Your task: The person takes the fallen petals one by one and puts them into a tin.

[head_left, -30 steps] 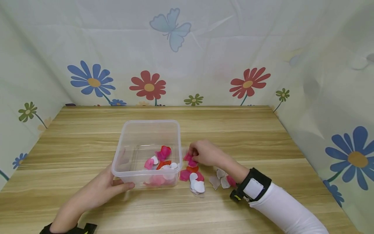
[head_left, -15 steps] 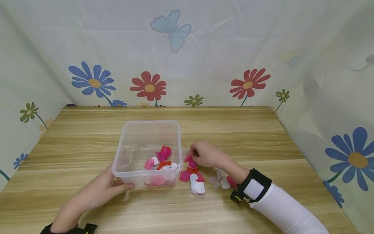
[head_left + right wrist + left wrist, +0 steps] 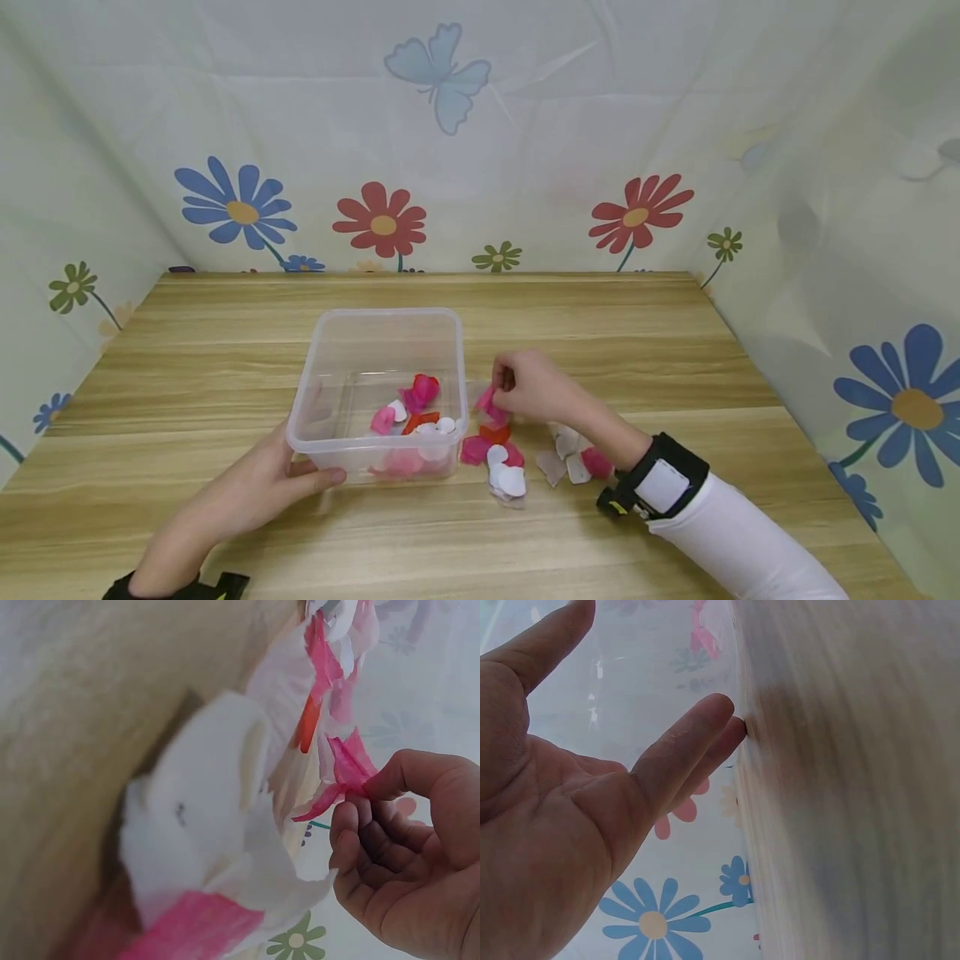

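A clear plastic box stands open-topped on the wooden table, with pink, red and white paper scraps inside. My left hand rests against its left side, thumb near the front corner; some fingers are behind the wall. In the left wrist view the left hand's fingers reach out nearly straight. Just right of the box, my right hand pinches a pink paper scrap between thumb and fingertips. Below that hand lies a small pile of pink, orange and white scraps.
A second small group of white and pink scraps lies under my right forearm, close to the wrist strap. Flower-printed cloth hangs at the back and both sides of the table.
My right hand has risen slightly and shifted a little right, lifting the pink paper scrap from the pile. The left hand and box have stayed in place.
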`<state>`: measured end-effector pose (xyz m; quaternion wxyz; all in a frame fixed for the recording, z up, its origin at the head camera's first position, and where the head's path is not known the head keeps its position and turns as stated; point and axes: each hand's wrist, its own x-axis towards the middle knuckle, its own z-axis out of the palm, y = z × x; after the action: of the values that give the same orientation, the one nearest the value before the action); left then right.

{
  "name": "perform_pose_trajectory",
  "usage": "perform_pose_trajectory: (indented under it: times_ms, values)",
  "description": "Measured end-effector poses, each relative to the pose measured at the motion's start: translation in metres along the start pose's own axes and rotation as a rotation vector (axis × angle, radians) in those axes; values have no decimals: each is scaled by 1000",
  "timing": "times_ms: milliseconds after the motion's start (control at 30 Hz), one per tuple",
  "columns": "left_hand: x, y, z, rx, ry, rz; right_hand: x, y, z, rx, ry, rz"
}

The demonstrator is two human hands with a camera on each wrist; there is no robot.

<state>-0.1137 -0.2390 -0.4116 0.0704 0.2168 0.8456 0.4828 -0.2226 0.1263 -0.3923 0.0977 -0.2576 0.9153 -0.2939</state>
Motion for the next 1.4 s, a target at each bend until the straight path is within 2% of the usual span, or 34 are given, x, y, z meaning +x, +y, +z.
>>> perform_pose_trajectory:
  times_ms: [367,633,867,1200,1400]
  values:
    - [0,-1,-1,13,-1,12,-2,1,-10,48,6,-68]
    - [0,-1,-1,32,1,12,-5,-2,-23,98,67,-107]
    - [0,-1,-1,15,-4,10,-9,-14,-33,175,152,-127]
    - [0,0,-1,12,-3,5,-13,-40,-42,220,345,-232]
    - [1,0,-1,23,1,0,-16,-59,-41,238,420,-335]
